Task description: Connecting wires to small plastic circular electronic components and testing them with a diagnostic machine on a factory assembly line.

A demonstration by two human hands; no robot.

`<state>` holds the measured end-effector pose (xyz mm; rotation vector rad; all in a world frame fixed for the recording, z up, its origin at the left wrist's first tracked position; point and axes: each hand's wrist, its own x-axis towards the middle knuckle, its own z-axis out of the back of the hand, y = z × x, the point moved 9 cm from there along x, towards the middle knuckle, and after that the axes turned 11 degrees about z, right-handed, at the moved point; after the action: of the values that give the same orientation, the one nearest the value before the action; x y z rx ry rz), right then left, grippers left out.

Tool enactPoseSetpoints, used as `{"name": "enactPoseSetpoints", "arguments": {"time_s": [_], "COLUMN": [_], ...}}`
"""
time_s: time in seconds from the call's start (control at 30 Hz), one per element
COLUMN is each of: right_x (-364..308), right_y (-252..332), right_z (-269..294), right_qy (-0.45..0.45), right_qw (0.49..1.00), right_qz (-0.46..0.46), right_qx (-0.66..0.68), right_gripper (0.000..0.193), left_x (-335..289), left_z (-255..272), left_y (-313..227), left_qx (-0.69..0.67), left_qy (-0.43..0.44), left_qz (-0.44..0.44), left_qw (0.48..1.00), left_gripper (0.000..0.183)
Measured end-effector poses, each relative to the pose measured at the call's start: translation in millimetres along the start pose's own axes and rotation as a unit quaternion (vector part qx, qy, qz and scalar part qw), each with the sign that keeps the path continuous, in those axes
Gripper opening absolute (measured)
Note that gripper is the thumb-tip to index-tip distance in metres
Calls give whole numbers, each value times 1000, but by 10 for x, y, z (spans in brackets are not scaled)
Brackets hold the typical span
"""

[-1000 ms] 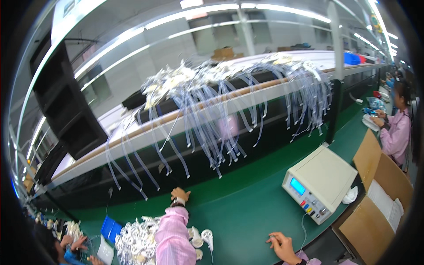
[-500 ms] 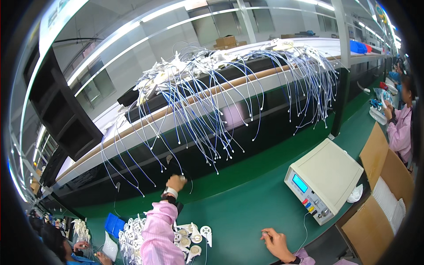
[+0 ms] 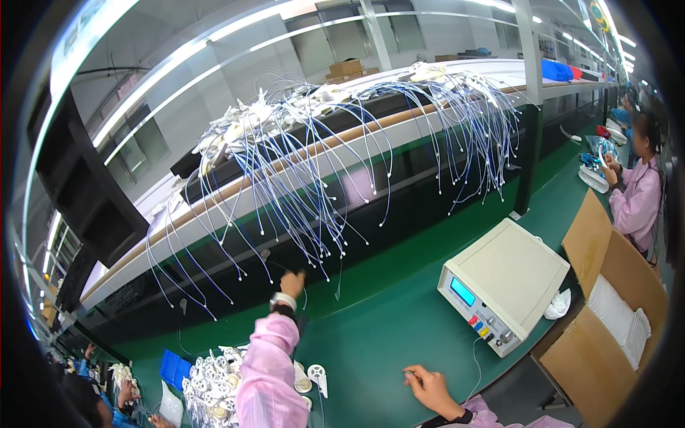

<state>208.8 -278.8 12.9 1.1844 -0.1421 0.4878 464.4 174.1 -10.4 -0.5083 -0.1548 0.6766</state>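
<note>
My left hand [image 3: 291, 284], at the end of a pink sleeve, reaches forward below the ends of blue and white cables [image 3: 314, 207] that hang from the shelf. A thin cord passes beside it. Its fingers are turned away and small, so their grip does not show. Over the green bench on the right, my right hand [image 3: 429, 391] has its fingers curled and thumb against the index finger; whatever is between them is too small to name. White plastic wheel-shaped parts [image 3: 214, 381] lie in a pile beside and partly behind my left forearm.
A beige test instrument [image 3: 503, 278] with a lit screen stands on the green bench [image 3: 357, 335]. Right of it is an open cardboard box [image 3: 571, 357] holding white pieces. A blue bin [image 3: 174, 369] sits behind the pile. Co-workers sit at the far right and lower left.
My left hand has shifted slightly forward and right across the bench, uncovering more of the pile. My right hand keeps nearly the same pose. The whole view has shifted a little.
</note>
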Motion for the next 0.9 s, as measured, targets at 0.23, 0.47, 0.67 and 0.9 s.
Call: {"name": "enactPoseSetpoints", "arguments": {"time_s": [0.23,0.47,0.67,0.9], "right_x": [-39,-108,-131,-52], "right_y": [-40,43,-14,-176], "right_z": [82,72,50,19], "right_qy": [21,-18,-7,105], "right_qw": [998,1000,1000,980], "right_qz": [-41,12,29,-26], "right_qx": [-32,11,-5,166], "right_gripper": [16,15,15,19], "left_x": [-558,-1170,-2692,-3733], "left_z": [-784,196,676,130], "left_y": [189,-221,-565,-819], "left_qx": [271,-65,-452,-614], "left_qy": [3,-129,106,312], "left_qz": [-45,-124,-125,-1], "left_qw": [962,982,877,725], "left_gripper": [35,20,16,21]}}
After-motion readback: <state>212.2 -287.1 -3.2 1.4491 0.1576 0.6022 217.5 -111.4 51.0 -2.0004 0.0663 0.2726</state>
